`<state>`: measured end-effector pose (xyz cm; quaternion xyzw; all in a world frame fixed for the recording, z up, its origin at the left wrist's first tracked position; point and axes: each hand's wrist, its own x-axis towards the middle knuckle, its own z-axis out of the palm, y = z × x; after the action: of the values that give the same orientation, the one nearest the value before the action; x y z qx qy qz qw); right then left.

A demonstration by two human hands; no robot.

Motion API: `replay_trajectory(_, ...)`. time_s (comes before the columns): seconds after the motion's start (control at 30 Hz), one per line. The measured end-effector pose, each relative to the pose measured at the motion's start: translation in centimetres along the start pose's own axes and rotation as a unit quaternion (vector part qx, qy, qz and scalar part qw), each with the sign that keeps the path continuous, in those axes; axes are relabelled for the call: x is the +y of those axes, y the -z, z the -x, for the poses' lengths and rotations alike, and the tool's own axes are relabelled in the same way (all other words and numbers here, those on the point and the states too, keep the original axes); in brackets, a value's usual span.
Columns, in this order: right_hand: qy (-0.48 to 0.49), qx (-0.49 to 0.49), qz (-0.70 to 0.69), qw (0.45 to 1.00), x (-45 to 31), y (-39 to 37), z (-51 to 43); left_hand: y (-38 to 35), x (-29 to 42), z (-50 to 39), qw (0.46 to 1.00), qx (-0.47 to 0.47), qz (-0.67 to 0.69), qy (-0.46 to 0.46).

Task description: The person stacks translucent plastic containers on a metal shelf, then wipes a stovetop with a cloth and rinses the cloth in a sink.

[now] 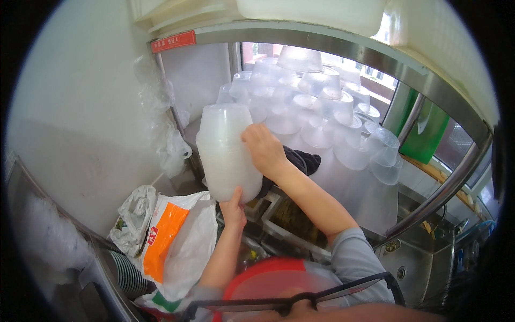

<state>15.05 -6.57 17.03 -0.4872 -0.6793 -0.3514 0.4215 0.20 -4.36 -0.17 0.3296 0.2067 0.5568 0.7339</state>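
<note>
A tall nested stack of translucent plastic bowls (225,157) is upheld in front of me, tilted slightly, with its closed ends towards the top. My left hand (233,213) grips the lower end, thumb against the near side. Against the upper right side lie the bent fingers of my right hand (263,149). Behind the stack, many more translucent plastic bowls (301,112) stand upside down in a tiered heap on a steel shelf (358,201). Just right of my right hand is a dark cloth (301,159).
Below my arms sit tubs of dark contents (299,223). At left are a white-and-orange plastic sack (181,241), hanging clear bags (169,149) and stacked plates (124,273). A curved-looking steel rail (442,185) borders the right, above a steel sink (414,261).
</note>
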Motion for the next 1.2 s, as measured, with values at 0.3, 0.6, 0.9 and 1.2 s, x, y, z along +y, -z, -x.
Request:
replay_trajectory(0.3,0.042,0.082,0.001,0.996,1.3,-0.8,0.9,-0.3,0.0,0.2,1.000,0.015,-0.020,0.000)
replay_trajectory(0.6,0.002,0.011,-0.117,0.993,3.1,1.6,-2.3,-0.8,0.7,0.2,0.999,0.026,-0.028,-0.019)
replay_trajectory(0.9,-0.024,-0.058,-0.134,0.989,3.8,5.1,-5.4,0.4,0.0,0.0,0.999,0.038,-0.020,-0.006)
replay_trajectory(1.2,-0.062,0.070,0.127,0.987,5.6,14.9,1.7,1.8,-0.6,-1.0,0.999,0.016,-0.031,0.022)
